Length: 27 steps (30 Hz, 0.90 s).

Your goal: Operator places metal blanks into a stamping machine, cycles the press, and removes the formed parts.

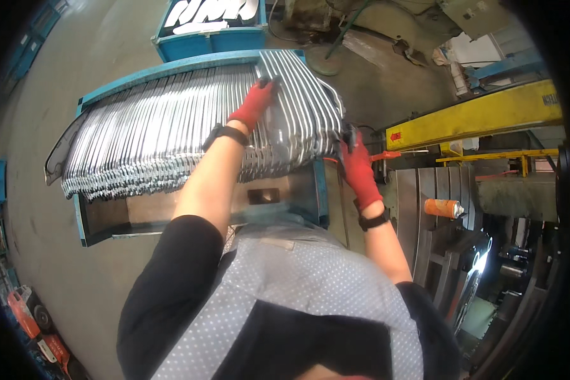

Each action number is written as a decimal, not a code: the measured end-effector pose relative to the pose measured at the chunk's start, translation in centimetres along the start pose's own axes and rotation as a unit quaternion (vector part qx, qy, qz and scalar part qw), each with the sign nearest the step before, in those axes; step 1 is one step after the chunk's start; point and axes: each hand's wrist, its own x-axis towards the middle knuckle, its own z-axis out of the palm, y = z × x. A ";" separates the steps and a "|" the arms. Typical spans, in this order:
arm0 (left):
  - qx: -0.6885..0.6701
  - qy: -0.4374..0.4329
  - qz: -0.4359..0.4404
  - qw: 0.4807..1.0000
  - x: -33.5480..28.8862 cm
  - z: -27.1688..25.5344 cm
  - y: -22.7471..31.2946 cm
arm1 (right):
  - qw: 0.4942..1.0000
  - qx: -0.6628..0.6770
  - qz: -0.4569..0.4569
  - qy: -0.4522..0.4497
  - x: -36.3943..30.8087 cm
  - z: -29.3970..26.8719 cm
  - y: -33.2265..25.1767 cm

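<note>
A long row of thin, shiny, stamped metal panels [145, 120] stands on edge in a blue metal bin [190, 61]. Toward the right end, a group of these panels [301, 95] fans apart from the rest. My left hand [258, 104], in a red glove with dark fingertips, reaches over the row with its fingers curled on the panel edges where the group splits off. At the right end of the row, my right hand [359, 166], gloved the same way, has its fingers bent around the outermost panel edges. The panels partly hide the fingertips of both hands.
Behind stands another blue bin [209, 45] holding white-looking pieces. A yellow beam [475, 117] crosses at the right above grey slotted machinery [418, 202], where an orange spray can [443, 208] lies. A red wheeled vehicle [41, 323] is at lower left.
</note>
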 end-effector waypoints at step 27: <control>0.237 0.080 0.310 0.917 -20.4 -0.7 -11.7 | 0.998 -0.007 0.058 -0.027 -35.7 -3.1 3.2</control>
